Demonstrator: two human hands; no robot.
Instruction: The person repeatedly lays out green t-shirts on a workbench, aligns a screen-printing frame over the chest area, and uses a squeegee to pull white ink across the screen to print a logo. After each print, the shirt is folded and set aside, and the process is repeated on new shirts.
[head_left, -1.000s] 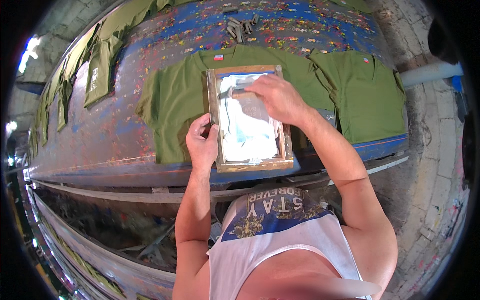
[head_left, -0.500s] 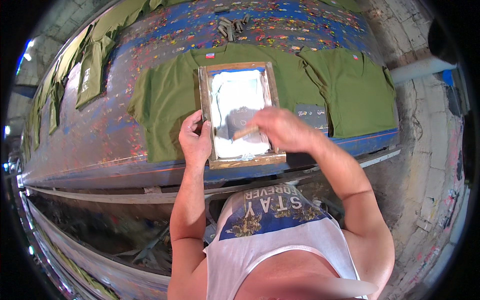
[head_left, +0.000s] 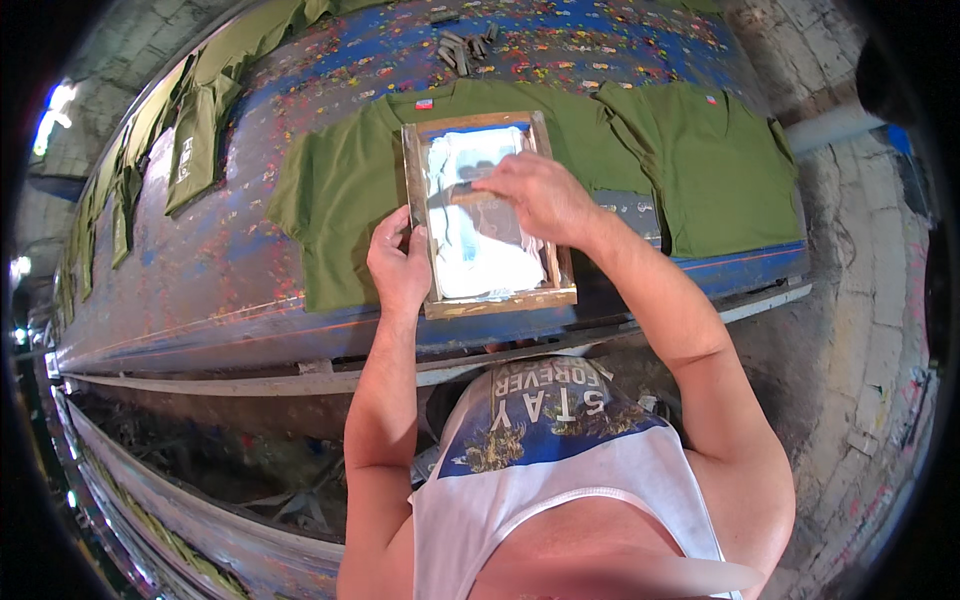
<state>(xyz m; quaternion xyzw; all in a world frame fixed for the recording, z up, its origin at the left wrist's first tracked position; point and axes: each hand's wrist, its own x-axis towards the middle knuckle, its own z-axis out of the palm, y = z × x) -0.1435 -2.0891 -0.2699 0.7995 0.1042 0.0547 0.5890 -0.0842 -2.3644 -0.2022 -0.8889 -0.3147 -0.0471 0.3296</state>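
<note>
Landmark: wooden screen frame (head_left: 487, 301).

- Frame: light tan bare wood. Mesh inside it is pale white with a bluish sheen, and shows a darker grey patch near its upper middle.
- Shirt under the frame (head_left: 345, 190): plain olive green, with a small red-and-white tag at the collar.
- Shirt to the right of the frame (head_left: 725, 170): same olive green, with a similar red tag at the neck.
- Long table (head_left: 220, 280) beneath the frame: blue surface, densely speckled with red, orange and yellow paint flecks.
- Shirts far left of the frame (head_left: 195, 140): olive green, with a small pale print on one.
- Person's vest (head_left: 560, 470), below the frame: white, with a blue printed panel and pale lettering.
</note>
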